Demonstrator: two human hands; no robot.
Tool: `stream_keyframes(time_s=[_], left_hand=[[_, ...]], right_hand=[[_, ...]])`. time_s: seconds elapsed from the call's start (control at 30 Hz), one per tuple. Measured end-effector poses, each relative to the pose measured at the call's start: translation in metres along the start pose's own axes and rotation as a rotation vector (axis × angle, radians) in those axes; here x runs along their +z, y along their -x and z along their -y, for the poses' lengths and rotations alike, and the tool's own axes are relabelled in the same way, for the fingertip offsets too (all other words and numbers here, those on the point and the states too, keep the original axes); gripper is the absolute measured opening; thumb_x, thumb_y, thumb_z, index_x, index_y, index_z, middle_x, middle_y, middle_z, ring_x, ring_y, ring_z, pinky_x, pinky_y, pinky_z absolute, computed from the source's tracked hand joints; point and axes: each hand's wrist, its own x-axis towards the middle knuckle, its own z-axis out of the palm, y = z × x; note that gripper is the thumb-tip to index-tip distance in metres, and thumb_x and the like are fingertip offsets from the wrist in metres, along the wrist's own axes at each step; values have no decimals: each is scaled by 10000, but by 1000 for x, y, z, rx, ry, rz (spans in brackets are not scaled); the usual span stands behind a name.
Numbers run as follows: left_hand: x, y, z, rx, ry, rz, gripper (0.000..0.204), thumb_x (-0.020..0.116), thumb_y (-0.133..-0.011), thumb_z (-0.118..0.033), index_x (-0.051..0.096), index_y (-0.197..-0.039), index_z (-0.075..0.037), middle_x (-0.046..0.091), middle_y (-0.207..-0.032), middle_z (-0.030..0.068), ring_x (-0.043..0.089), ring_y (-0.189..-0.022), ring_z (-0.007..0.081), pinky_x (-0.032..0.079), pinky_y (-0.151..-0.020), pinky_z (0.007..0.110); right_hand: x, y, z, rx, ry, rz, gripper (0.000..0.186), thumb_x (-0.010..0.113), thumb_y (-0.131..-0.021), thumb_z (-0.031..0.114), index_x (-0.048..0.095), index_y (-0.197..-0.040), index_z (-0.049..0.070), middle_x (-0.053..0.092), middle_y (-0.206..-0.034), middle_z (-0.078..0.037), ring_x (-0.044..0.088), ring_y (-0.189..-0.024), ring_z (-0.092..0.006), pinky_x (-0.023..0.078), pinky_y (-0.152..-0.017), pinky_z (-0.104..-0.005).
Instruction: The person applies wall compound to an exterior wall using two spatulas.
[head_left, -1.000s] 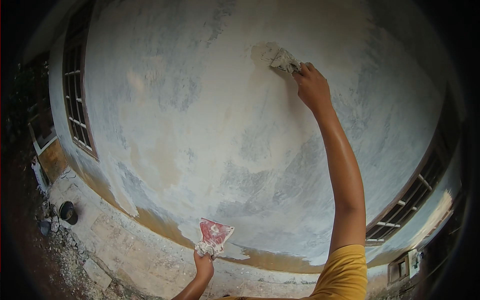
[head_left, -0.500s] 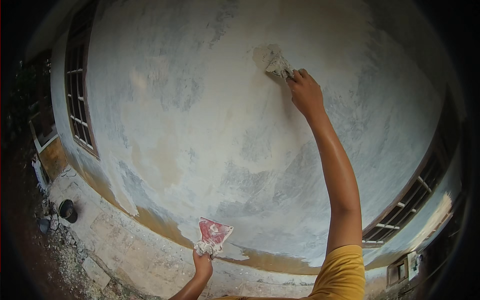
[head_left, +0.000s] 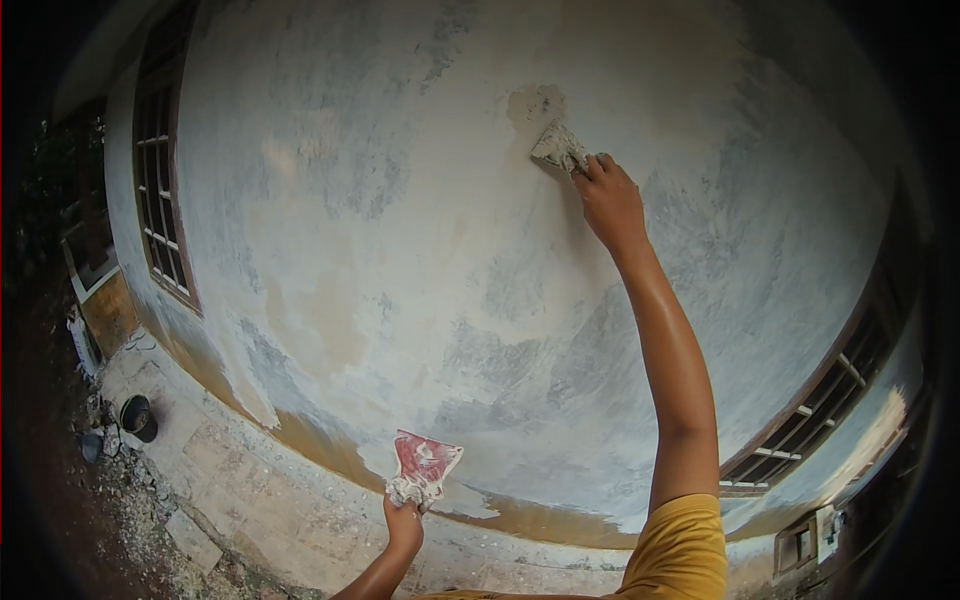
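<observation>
My right hand (head_left: 612,205) is closed on the handle of a putty knife (head_left: 559,148), its blade smeared with pale filler and against the wall (head_left: 420,220), as far as I can see. Just above the blade, a damp beige patch of putty (head_left: 536,103) with a rough grey middle marks the wall. Low in front of me, my left hand (head_left: 403,517) grips a second scraper (head_left: 428,462), which has a wide red blade streaked with white putty. Clumps of putty coat its handle end, next to my fingers.
A barred window (head_left: 160,190) is on the left, and another window (head_left: 810,420) on the lower right. Below the wall runs a pale paved ledge (head_left: 220,450). A dark bucket (head_left: 138,418) stands there at the left, beside rubble.
The putty knife in my right hand has slid slightly down the wall, uncovering the beige patch above it. My left hand with the red scraper has barely moved.
</observation>
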Motion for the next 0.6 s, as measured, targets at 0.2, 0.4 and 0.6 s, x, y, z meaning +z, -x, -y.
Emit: stream_keyframes(time_s=[0.2,0.4,0.6], left_hand=[[0,3,10,-29,-28,11,565,289,-707,162,373,-1246,14,506,-1183,162,557,-1069,289,504,-866,393],[10,-5,5,50,70,49,527,319,-744,154,384,-1244,1,494,-1177,132,530,-1069,245,463,-884,357],[12,-37,4,123,-3,10,552,318,-750,158,379,-1266,-27,499,-1201,108,533,-1081,223,477,-847,340]], right_hand=[[-9,21,6,50,-5,78,170,593,-702,24,654,-859,48,577,-905,-52,552,-941,-207,510,-751,-332],[-64,121,77,769,-876,15,261,569,-817,16,606,-1072,-19,607,-1009,-129,602,-810,-205,490,-689,-275],[-126,244,224,1790,-1983,156,338,526,-863,90,509,-1161,-68,615,-900,-121,588,-679,-174,479,-548,-274]])
